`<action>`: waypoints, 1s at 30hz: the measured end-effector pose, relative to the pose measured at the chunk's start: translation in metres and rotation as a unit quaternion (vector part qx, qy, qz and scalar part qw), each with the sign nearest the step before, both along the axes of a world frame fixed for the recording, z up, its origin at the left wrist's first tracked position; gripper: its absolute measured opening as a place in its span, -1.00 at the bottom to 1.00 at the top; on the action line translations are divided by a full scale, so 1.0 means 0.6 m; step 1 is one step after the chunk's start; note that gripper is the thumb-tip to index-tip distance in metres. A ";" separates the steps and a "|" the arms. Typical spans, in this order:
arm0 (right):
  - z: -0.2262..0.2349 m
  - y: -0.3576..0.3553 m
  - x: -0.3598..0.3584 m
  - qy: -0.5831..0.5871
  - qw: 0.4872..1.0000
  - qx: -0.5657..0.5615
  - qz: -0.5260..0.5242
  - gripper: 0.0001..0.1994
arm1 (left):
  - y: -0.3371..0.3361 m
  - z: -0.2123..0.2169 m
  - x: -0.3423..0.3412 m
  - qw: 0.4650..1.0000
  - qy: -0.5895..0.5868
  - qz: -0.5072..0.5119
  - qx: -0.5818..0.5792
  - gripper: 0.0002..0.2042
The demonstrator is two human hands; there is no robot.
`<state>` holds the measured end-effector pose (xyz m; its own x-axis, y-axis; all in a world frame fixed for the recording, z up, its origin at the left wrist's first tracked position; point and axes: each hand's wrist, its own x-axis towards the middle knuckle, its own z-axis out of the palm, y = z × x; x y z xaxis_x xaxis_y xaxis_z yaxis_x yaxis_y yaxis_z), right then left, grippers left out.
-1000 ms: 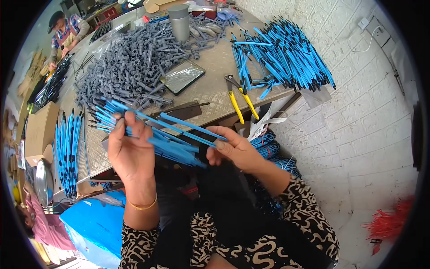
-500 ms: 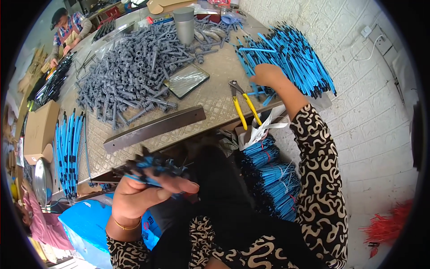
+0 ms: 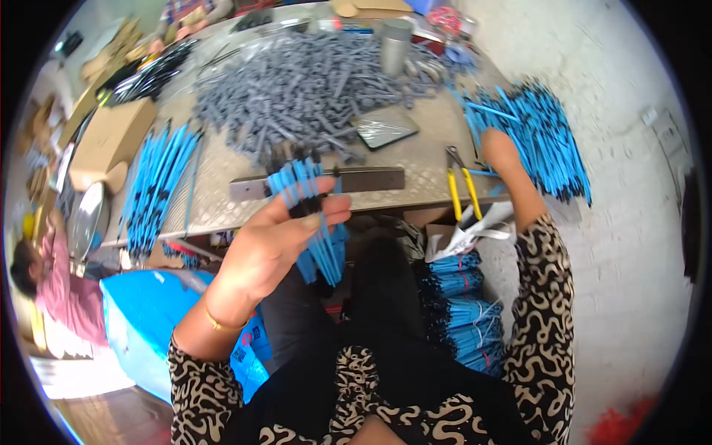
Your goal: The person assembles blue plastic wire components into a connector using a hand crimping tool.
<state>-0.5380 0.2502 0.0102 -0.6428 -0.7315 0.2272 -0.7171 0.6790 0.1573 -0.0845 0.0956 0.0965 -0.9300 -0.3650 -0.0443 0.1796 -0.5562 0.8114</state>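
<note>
My left hand (image 3: 271, 241) is closed round a small bundle of thin blue tubes with black tips (image 3: 327, 254), held upright over the table's front edge. The thumb lies across the tubes. At the table's right side, my right hand (image 3: 503, 152) is at the near left edge of a large heap of the same blue tubes (image 3: 552, 133); its fingers are turned away and hidden, so any grip cannot be made out. Yellow-handled pliers (image 3: 464, 194) rest just left of that hand, over the table's edge.
A large heap of grey plastic fittings (image 3: 289, 89) covers the table's middle, with a grey cylinder (image 3: 395, 48) behind. A metal bar (image 3: 374, 179) lies along the front. More blue tubes (image 3: 159, 182) stand left beside a cardboard box (image 3: 111, 141). Tied tube bundles (image 3: 475, 315) are stacked below. Other people sit left.
The view has swung, so the table sits further right. My left hand has risen and tilted the bundle, showing the tubes' length. My right hand stays by the heap.
</note>
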 end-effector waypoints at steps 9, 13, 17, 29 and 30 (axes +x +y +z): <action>0.076 0.017 0.322 -0.476 0.784 -0.348 0.192 -0.92 | -0.025 -0.046 -0.024 0.994 0.019 0.106 0.009 -0.68; 0.053 0.011 0.405 -0.582 0.719 -0.307 0.224 -0.96 | -0.016 -0.042 -0.036 0.980 0.022 0.186 0.064 -0.76; 0.022 -0.012 0.470 -0.566 0.691 -0.339 0.295 -0.97 | -0.015 -0.047 -0.043 0.964 0.037 0.249 0.083 -0.78; 0.003 -0.022 0.533 -0.348 0.790 -0.350 0.364 -0.89 | 0.006 -0.031 -0.036 0.949 0.054 0.304 0.070 -0.84; -0.002 -0.021 0.539 -0.363 0.788 -0.344 0.359 -0.89 | 0.007 -0.030 -0.037 0.949 0.051 0.304 0.069 -0.84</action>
